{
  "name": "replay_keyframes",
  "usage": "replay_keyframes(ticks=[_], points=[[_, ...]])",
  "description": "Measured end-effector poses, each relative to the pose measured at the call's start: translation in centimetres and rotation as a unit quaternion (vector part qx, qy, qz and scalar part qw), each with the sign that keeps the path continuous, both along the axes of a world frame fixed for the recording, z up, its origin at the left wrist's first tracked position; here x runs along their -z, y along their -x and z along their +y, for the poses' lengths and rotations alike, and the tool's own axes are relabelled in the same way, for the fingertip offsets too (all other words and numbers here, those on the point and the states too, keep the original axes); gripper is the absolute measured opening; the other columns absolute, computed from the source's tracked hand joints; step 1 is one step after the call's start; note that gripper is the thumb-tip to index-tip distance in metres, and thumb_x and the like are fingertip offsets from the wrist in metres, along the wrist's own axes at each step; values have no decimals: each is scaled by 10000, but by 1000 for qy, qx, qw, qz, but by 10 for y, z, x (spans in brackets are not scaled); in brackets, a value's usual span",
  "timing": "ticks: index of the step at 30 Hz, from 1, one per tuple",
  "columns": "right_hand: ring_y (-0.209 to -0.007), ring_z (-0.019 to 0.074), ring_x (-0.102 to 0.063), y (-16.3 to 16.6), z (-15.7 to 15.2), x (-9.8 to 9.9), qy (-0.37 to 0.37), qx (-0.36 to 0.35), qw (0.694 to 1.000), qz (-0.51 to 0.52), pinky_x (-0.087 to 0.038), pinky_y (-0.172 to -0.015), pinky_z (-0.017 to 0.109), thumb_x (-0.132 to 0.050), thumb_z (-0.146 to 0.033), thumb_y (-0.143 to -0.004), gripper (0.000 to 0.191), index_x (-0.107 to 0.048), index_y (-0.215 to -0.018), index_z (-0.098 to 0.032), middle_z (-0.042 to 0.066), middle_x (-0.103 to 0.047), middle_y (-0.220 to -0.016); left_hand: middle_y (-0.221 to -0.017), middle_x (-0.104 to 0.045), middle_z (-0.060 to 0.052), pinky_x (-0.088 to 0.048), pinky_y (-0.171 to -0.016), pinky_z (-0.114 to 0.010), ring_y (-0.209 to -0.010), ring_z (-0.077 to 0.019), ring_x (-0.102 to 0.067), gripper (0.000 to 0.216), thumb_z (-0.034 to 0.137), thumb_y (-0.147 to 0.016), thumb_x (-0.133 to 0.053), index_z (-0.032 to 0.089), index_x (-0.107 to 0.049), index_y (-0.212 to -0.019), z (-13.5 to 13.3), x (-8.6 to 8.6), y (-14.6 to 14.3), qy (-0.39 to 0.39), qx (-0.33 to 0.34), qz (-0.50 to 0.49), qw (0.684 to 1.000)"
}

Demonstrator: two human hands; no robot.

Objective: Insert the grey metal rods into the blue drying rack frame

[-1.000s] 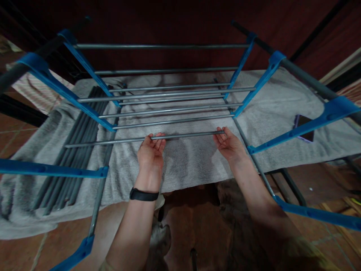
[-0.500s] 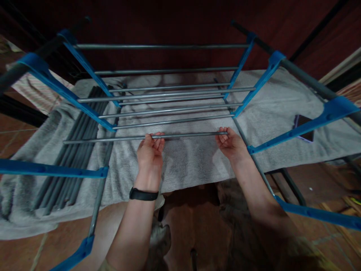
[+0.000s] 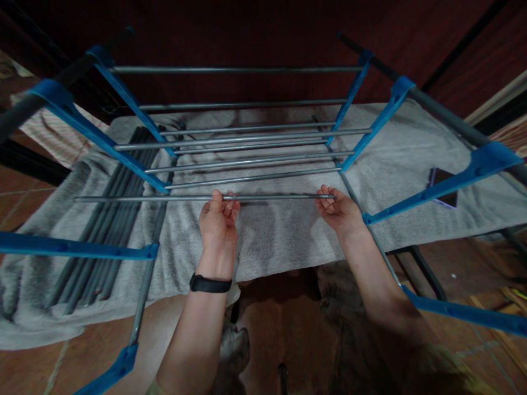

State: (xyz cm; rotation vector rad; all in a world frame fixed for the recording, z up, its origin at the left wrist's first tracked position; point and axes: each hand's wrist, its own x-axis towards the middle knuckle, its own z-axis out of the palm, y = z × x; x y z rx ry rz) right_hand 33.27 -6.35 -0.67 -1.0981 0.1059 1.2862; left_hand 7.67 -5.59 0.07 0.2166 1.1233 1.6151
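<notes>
A thin grey metal rod (image 3: 275,197) lies nearly level across both my hands. My left hand (image 3: 219,222) pinches it near its middle, thumb on top. At the rod's right end, my right hand (image 3: 336,210) holds the tip between thumb and fingers. The rod's left end reaches out over several grey tubes (image 3: 111,219) lying side by side. Around my hands stands a rack frame with blue plastic side pieces (image 3: 387,199) and grey crossbars (image 3: 255,176). My hands are on the near side of those crossbars, between the two sides of the frame.
A grey fleecy blanket (image 3: 272,236) covers the surface under the frame. A dark phone-like object with a purple edge (image 3: 444,189) lies on it at right, partly behind a blue side piece. A dark red surface (image 3: 247,33) rises behind. Tiled floor (image 3: 37,362) shows at lower left.
The rod has shifted slightly within my hands; its left end has swung up and farther left, so it sits more level. Both hands keep their hold, and the frame stays in place.
</notes>
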Motion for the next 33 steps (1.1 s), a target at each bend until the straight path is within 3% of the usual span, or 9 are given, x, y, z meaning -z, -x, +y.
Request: replay_keyframes(ticks=[6, 15, 33], points=[[-602, 112, -693, -6, 1, 1, 11, 16, 1000, 0, -618, -582, 228, -441, -87, -971, 198, -558, -873, -214, -29, -711, -704, -846, -714, -53, -537, -818, -288, -811, -154, -720, 204, 348, -977, -531, 186, -605, -877, -2, -3, 1, -19, 5, 30, 999], [-613, 102, -694, -16, 2, -3, 9, 35, 999, -5, -621, -604, 227, -445, -80, -965, 200, -557, -881, -222, -42, -708, -716, -877, -716, -66, -545, -853, -298, -854, -154, -722, 245, 303, -1034, -366, 195, -573, -957, 0, -10, 7, 8, -27, 23, 999], [-615, 116, -680, -10, 1, -8, 10, -6, 1000, 2, -607, -577, 219, -448, -43, -906, 212, -578, -902, -211, -23, -693, -710, -820, -704, -53, -541, -801, -262, -833, -154, -716, 216, 326, -964, -575, 177, -582, -807, -1, -5, 4, -11, 1, 5, 1000]])
